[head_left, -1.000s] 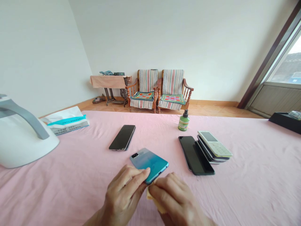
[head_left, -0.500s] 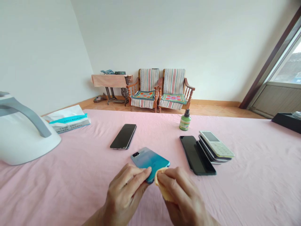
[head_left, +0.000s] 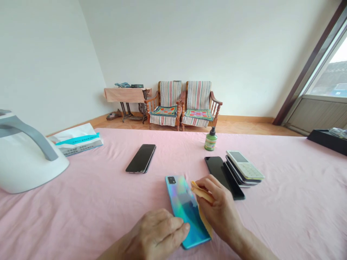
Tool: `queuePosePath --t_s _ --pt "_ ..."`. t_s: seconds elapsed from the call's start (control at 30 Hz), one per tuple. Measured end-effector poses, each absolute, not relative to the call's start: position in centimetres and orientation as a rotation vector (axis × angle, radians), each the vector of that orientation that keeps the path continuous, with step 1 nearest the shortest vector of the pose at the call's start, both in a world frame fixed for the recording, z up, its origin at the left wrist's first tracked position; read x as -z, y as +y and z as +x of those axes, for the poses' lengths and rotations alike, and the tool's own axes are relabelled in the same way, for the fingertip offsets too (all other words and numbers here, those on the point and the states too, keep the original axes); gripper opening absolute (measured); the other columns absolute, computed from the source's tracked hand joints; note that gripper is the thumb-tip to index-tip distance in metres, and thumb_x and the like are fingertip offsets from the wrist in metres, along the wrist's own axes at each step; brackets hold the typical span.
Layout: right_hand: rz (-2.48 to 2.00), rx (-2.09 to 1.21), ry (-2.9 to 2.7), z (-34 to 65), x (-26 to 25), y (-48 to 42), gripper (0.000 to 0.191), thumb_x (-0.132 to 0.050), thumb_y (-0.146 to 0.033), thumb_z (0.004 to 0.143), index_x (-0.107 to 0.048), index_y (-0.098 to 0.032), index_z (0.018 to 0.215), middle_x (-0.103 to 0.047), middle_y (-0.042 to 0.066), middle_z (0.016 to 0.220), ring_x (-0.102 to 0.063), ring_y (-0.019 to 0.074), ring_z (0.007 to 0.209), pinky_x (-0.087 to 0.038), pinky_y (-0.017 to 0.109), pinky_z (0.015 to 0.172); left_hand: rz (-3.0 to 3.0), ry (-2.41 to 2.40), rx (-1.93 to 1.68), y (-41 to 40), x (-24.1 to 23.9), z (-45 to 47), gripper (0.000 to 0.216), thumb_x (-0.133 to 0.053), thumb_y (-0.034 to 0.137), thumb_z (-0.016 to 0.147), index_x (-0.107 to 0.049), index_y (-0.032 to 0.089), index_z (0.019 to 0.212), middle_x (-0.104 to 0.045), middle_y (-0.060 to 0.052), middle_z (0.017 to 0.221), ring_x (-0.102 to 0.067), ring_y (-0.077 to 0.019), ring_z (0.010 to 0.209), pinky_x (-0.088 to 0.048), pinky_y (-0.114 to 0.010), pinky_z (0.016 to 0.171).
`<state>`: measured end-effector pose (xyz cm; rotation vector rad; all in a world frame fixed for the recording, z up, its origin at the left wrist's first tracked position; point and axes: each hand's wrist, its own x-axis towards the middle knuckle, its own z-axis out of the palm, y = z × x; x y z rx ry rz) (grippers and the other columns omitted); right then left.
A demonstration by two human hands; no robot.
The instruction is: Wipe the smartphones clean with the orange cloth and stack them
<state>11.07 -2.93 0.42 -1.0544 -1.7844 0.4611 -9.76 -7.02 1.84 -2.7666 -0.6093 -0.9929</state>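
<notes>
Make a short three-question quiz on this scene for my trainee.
1. True or false: the right hand presses a cloth against the blue phone.
2. What stands just beyond the phone stack? A) green bottle B) mug C) red can
3. Which hand touches the blue phone's near left edge?

Key: 1 true; 2 A; 3 the left hand.

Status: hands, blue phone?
Left hand steadies blue phone, camera side up. Right hand holds yellow cloth at its right edge. Phone stack close by.
</notes>
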Motion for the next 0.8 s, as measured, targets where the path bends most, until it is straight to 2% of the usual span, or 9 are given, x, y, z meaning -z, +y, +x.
queuePosePath --t_s 0.13,0.3,0.47,0.6,0.7,0.8 --pt "-1.092 -0.615 -1.886 10.6 0.4 -2.9 0.024 -0.050 0.002 0.075 -0.061 -0.019 0.074 -0.056 -0.001 0.075 -0.057 0.0111 0.066 -0.041 0.021 0.060 -2.891 -0.850 1.027 -6.3 -1.3 -9.9 0.025 -0.046 0.008 0.093 -0.063 0.016 0.109 -0.067 -0.007 0.091 -0.066 -0.0158 0.081 -0.056 -0.026 0.074" --pt "-1.069 -0.693 -1.935 10.2 1.1 -3.1 0.029 -0.052 0.006 0.071 -0.065 -0.019 0.078 -0.058 -0.001 0.077 -0.058 0.0110 0.068 -0.040 0.020 0.060 -2.940 -1.337 1.313 -5.1 -0.1 -10.4 0.033 -0.043 0.001 0.086 -0.063 0.020 0.105 -0.062 -0.006 0.105 -0.063 -0.0145 0.096 -0.053 -0.024 0.083" --pt "-1.009 -0.697 -2.002 9.8 1.6 -3.2 0.033 -0.054 0.007 0.070 -0.068 -0.020 0.082 -0.061 0.001 0.082 -0.059 0.0131 0.075 -0.043 0.022 0.066 -2.877 -1.618 1.371 -4.7 0.4 -10.3 0.030 -0.046 0.004 0.085 -0.061 0.021 0.105 -0.064 -0.003 0.099 -0.063 -0.0133 0.085 -0.053 -0.024 0.077" --pt "-1.017 -0.693 -2.053 9.6 1.4 -3.9 0.035 -0.055 0.008 0.070 -0.068 -0.021 0.086 -0.061 0.002 0.087 -0.058 0.0155 0.082 -0.044 0.025 0.072 -2.843 -1.689 1.279 -4.7 0.3 -10.2 0.018 -0.056 0.010 0.084 -0.065 0.021 0.095 -0.064 -0.003 0.096 -0.062 -0.0158 0.089 -0.051 -0.028 0.082" --pt "-1.030 -0.667 -2.119 9.4 1.0 -4.4 0.031 -0.054 0.005 0.076 -0.069 -0.021 0.086 -0.060 0.003 0.087 -0.057 0.0160 0.082 -0.044 0.025 0.072 -2.928 -1.649 1.214 -5.1 0.1 -10.2 0.010 -0.061 0.012 0.082 -0.067 0.020 0.083 -0.064 -0.003 0.090 -0.063 -0.0158 0.085 -0.051 -0.027 0.078" --pt "-1.032 -0.575 -2.193 9.0 0.7 -3.3 0.029 -0.051 0.002 0.081 -0.070 -0.020 0.083 -0.059 0.003 0.082 -0.056 0.0152 0.078 -0.044 0.025 0.069 -2.936 -1.614 1.137 -5.5 -0.1 -10.1 0.009 -0.068 0.011 0.077 -0.068 0.019 0.081 -0.063 -0.002 0.083 -0.062 -0.0161 0.079 -0.051 -0.027 0.073"
